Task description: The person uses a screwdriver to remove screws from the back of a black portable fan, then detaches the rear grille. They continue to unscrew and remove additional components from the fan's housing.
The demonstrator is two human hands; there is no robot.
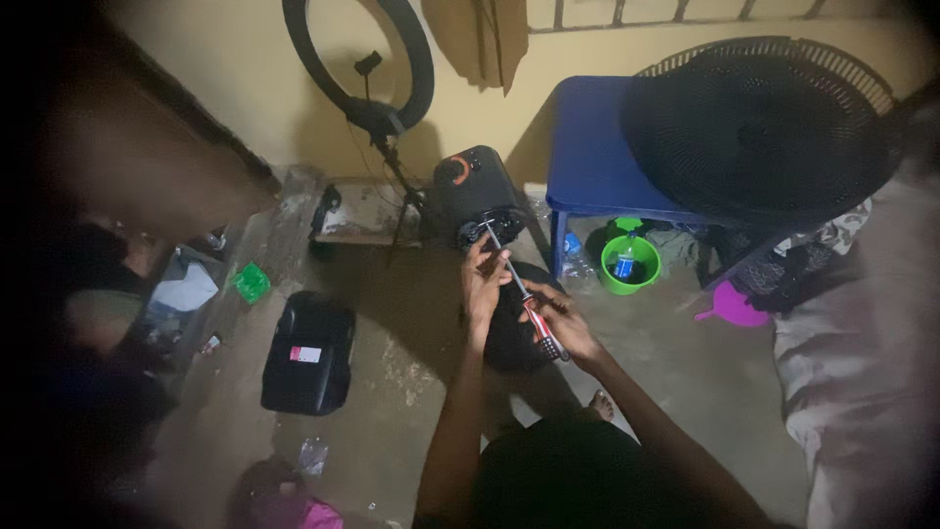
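A black case [308, 353] lies shut on the concrete floor [411, 313] at the left, so what it holds cannot be told. In the middle the left hand [482, 284] pinches the shaft of a red-handled screwdriver [522, 294] near its tip, which touches the black speaker [477, 193], while the right hand [565, 323] closes round the handle. Further right, under the blue stool [592, 147], a green bucket [630, 266] holds a small blue bottle [625, 263].

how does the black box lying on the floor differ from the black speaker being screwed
The flat black box lies apart on the floor, untouched, with a pale label; the rounded black speaker has an orange ring and meets the red-handled screwdriver held by the left hand and right hand. Both are black.
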